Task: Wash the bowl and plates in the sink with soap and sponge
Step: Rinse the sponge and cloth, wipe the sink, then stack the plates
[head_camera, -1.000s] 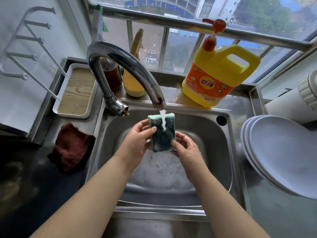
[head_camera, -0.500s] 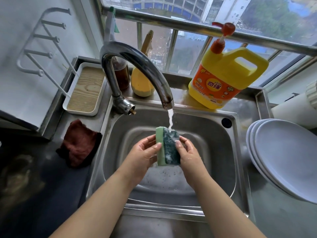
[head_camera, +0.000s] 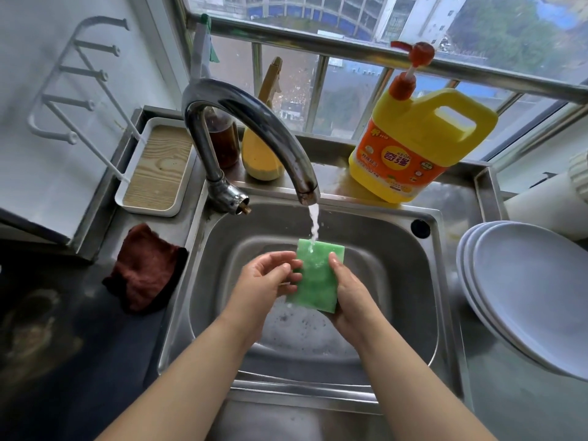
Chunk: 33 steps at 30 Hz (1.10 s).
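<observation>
I hold a green sponge (head_camera: 318, 275) over the steel sink (head_camera: 410, 281), its light green side facing me. Water from the curved tap (head_camera: 254, 122) runs onto its top edge. My right hand (head_camera: 348, 289) grips the sponge along its right side, thumb on the front. My left hand (head_camera: 265, 278) holds its left edge with curled fingers. Foamy water lies in the sink bottom below. A stack of white plates (head_camera: 534, 291) leans on the counter at the right. A yellow soap jug (head_camera: 416, 138) with a red pump stands behind the sink. No bowl is visible.
A dark red cloth (head_camera: 146, 268) lies left of the sink. A white tray with a wood-grain base (head_camera: 159, 167) sits at the back left, under a white wall rack (head_camera: 76, 81). A brown bottle (head_camera: 226, 138) and a yellow spray bottle (head_camera: 264, 148) stand behind the tap.
The sponge has been turned over: its dark scouring side faced me before, now the light green side does. Both hands sit lower in the sink.
</observation>
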{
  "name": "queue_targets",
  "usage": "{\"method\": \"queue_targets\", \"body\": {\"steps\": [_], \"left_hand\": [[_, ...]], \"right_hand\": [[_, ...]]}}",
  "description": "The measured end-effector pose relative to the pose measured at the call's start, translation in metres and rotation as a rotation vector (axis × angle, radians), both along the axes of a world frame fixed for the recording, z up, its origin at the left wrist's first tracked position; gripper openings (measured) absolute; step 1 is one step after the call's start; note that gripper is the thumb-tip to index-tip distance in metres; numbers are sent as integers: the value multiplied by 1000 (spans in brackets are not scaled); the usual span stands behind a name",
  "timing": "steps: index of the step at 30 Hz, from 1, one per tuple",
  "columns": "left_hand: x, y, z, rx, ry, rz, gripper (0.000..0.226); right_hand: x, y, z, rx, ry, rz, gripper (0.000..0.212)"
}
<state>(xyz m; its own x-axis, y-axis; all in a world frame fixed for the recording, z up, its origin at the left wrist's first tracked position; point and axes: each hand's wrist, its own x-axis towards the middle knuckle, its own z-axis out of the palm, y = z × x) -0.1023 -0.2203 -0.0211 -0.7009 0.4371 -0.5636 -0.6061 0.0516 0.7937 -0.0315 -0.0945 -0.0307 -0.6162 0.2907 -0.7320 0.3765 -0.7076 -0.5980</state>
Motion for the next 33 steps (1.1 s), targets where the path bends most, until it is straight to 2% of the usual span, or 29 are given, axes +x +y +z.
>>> {"method": "queue_targets", "body": {"steps": [7,9,14,17,20,25,30,33], "left_hand": [[-32,-16,-22,-224,18,162,8],[-45,-14,-25,-254,18,193,17],[-86,6,-15,-143,-223,238,39],[-99,20,-12,-118,-298,245,50],[-102,27,-19,-169,-289,306,43],[-103,28,-19,-120,-348,402,50],[-101,33,-27,-165,-281,474,49],[-99,38,-30,-166,-280,569,45]], "right_hand": [[-10,5,0,74,-23,33,23],[-10,7,-1,76,-34,39,22],[-6,9,-4,110,-60,43,27],[-3,9,-4,114,-66,45,28],[1,9,-4,113,-65,41,28],[9,10,-4,114,-83,33,23],[16,9,-10,112,-129,-3,30],[17,7,-10,113,-116,1,26]]}}
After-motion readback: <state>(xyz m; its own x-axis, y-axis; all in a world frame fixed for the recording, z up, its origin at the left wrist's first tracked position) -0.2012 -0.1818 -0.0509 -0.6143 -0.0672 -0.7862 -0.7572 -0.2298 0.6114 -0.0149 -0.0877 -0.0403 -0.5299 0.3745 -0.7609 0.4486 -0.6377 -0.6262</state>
